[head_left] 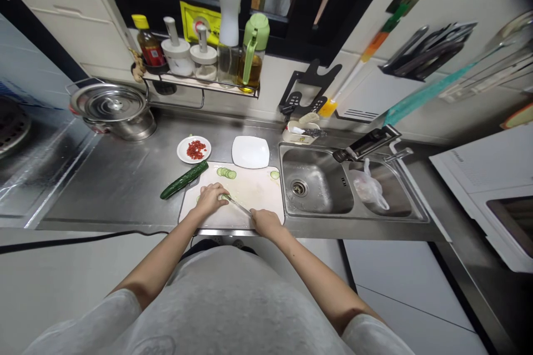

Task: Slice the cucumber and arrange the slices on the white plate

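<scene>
My right hand grips the handle of a kitchen knife, its blade pointing left over the white cutting board. My left hand is closed with curled fingers over a piece of cucumber, most of it hidden beneath the hand. The blade tip meets the cucumber beside my fingertips. Behind the hands, a short row of overlapping cucumber slices lies on the board. A single slice rests near the board's right edge. One whole dark green cucumber lies at the board's left corner, partly on the counter.
Behind the board stand a white plate of chopped red pieces and a bare white plate. A steel sink adjoins on the right, with a plastic bag in its smaller basin. A lidded steel pot sits back left, below a condiment rack.
</scene>
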Available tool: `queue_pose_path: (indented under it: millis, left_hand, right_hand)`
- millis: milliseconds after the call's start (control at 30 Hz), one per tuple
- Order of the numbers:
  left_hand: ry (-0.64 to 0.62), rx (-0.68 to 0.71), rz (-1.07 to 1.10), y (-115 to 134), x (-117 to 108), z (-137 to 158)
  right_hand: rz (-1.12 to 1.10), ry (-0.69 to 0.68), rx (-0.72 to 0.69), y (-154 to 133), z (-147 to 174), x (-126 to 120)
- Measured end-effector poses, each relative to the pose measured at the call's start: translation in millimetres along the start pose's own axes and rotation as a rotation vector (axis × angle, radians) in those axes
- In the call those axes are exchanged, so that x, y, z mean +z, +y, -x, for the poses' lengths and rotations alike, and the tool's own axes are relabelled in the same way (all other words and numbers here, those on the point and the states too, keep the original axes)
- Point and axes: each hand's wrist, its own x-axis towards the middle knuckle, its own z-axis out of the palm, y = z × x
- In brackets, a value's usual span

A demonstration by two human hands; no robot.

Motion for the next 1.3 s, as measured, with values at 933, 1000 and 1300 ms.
queue_pose_path:
  millis: [933,1000,1300]
  left_hand:
    - [0.023,-0.132,-0.165,10.9,-4.2,3.2]
    - [0.027,-0.146,-0.143,14.4,-3.2,2.0]
    - [0.146,-0.286,0.184,13.0,-5.3,14.1]
  right_hand:
    - [-0.222,0.144,0.218,41.1,31.0,28.1]
    - [-0.246,0.156,0.220,39.4,30.3,31.4]
    - [-0.320,0.206,0.226,37.2,23.7,31.8]
